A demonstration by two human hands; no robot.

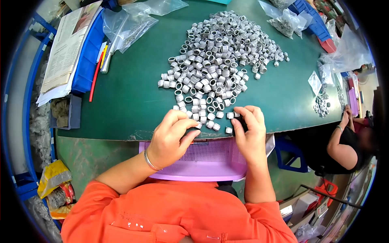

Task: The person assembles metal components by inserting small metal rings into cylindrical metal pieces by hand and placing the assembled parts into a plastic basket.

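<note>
Two hands — left hand (pixel 172 135), right hand (pixel 249 129) — are curled, pinching grey rings (pixel 214 65) at the pile's near edge above the purple basket (pixel 202 164), seemingly placed as a catcher.

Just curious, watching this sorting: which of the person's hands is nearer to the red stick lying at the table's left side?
The left hand. It rests at the table's near edge, to the right of the red stick; the right hand lies farther right, beyond the left one.

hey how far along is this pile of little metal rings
Early, by the look of it. Nothing visibly finished: the purple basket shows no rings. Left hand and right hand pinch small dark pieces at the table edge. A large pile of rings remains.
</note>
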